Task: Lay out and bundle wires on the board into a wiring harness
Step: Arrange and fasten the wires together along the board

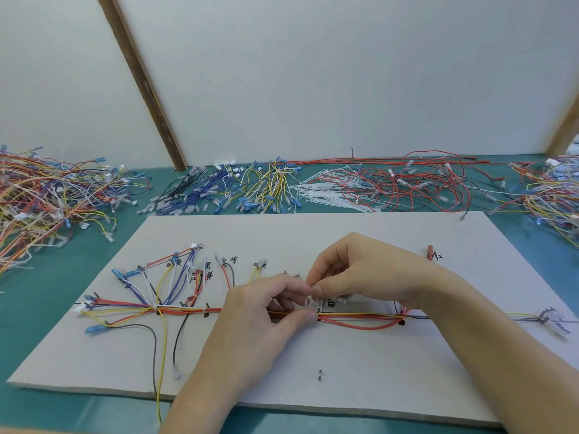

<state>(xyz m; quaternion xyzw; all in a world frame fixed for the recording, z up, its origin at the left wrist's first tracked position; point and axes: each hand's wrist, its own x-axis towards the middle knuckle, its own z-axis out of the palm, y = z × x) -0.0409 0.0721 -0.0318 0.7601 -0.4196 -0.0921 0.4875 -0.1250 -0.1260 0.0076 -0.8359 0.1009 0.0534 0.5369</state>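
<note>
Both hands meet at the middle of the wire bundle!

On the grey board (360,233), the left hand (260,311) and right hand (366,274) each have their grip pinched together on a white cable tie (315,301) looped at the bundle (354,319) of red and yellow wires; loose wires (47,195) heap up on the green worktop (47,296).
</note>
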